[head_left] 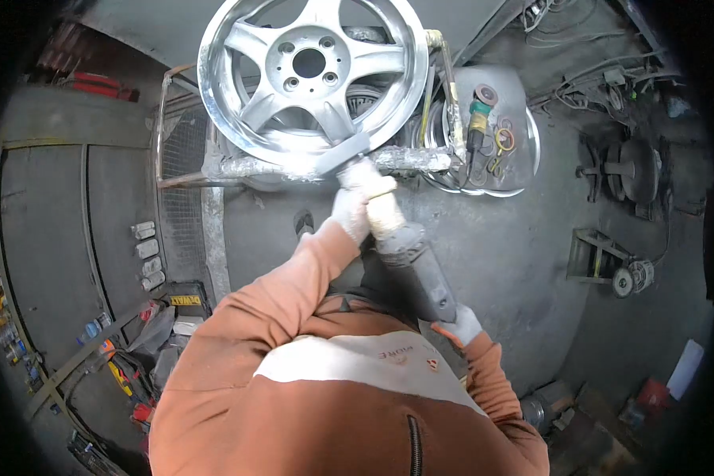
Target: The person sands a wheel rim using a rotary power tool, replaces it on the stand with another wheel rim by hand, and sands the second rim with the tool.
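Observation:
A silver five-spoke alloy wheel lies face up on a stand with wrapped bars. I hold a large grey angle grinder slanting up toward the wheel's near rim. Its grey disc overlaps the rim and the foot of one spoke; whether it touches I cannot tell. My left hand, in a whitish glove, is closed around the wrapped front of the grinder, close behind the disc. At the rear end, my right hand, gloved too, grips the body; its fingers are partly hidden.
Right of the stand, a smaller grinder and yellow-handled scissors lie on a sheet-topped surface. Against the right wall stand a dark machine and a bench grinder. A toolbox sits at left.

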Action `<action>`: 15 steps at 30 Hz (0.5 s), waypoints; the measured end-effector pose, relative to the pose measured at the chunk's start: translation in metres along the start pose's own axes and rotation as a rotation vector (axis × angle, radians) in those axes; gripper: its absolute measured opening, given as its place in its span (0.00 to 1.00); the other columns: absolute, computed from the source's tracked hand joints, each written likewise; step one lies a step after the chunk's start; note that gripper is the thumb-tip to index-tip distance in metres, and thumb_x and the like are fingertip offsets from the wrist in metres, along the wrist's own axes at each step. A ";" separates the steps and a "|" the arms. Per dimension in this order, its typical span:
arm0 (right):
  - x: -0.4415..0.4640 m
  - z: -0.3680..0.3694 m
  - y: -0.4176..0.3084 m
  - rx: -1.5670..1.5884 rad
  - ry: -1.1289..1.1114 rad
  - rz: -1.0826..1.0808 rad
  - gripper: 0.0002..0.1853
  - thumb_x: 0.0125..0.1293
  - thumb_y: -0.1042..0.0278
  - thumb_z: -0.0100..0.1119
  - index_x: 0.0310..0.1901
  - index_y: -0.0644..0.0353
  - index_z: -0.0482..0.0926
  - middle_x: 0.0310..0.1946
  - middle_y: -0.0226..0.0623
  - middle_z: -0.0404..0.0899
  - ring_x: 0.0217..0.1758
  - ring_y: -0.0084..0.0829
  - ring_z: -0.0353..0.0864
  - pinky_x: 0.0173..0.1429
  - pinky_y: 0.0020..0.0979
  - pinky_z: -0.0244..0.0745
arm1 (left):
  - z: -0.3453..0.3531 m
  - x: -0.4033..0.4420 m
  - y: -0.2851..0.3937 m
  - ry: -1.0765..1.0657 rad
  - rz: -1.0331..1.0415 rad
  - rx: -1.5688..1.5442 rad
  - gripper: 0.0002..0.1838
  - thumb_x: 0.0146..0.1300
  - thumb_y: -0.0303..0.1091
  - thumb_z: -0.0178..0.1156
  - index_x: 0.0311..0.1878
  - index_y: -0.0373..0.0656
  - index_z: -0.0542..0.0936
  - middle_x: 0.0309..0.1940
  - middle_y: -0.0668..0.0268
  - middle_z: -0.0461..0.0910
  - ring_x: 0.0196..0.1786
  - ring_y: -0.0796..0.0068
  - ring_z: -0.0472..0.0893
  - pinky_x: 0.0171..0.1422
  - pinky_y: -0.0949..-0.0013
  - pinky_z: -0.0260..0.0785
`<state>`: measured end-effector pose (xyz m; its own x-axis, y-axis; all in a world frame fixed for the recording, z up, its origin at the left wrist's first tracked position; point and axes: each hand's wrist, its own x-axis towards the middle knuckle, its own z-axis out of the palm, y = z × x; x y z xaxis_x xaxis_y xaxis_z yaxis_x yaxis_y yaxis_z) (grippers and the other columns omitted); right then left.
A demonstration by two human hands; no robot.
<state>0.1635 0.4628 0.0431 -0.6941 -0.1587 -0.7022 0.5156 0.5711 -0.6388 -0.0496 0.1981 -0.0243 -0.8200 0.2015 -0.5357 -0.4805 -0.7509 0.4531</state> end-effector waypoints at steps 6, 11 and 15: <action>-0.023 -0.011 0.039 0.562 0.166 0.116 0.20 0.67 0.57 0.60 0.51 0.67 0.76 0.29 0.35 0.77 0.28 0.24 0.73 0.35 0.30 0.73 | 0.019 0.026 -0.031 -0.022 -0.077 -0.058 0.07 0.58 0.26 0.67 0.40 0.41 0.81 0.33 0.66 0.81 0.34 0.73 0.82 0.40 0.67 0.76; -0.021 0.000 0.005 0.255 0.116 0.152 0.17 0.71 0.60 0.54 0.49 0.67 0.76 0.29 0.35 0.78 0.29 0.24 0.73 0.34 0.30 0.73 | -0.006 0.015 -0.018 -0.006 -0.063 -0.003 0.08 0.58 0.25 0.67 0.40 0.44 0.80 0.32 0.67 0.80 0.34 0.72 0.82 0.40 0.66 0.77; -0.013 0.035 -0.012 0.224 0.048 0.091 0.16 0.70 0.62 0.53 0.47 0.68 0.77 0.29 0.38 0.79 0.30 0.28 0.76 0.35 0.34 0.73 | -0.039 -0.015 0.018 0.020 0.010 -0.059 0.10 0.58 0.26 0.67 0.41 0.44 0.77 0.32 0.64 0.80 0.34 0.67 0.82 0.42 0.63 0.79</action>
<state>0.1834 0.4302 0.0488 -0.6599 -0.0733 -0.7478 0.6721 0.3874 -0.6311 -0.0336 0.1574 -0.0361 -0.8179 0.1819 -0.5459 -0.4529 -0.7886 0.4159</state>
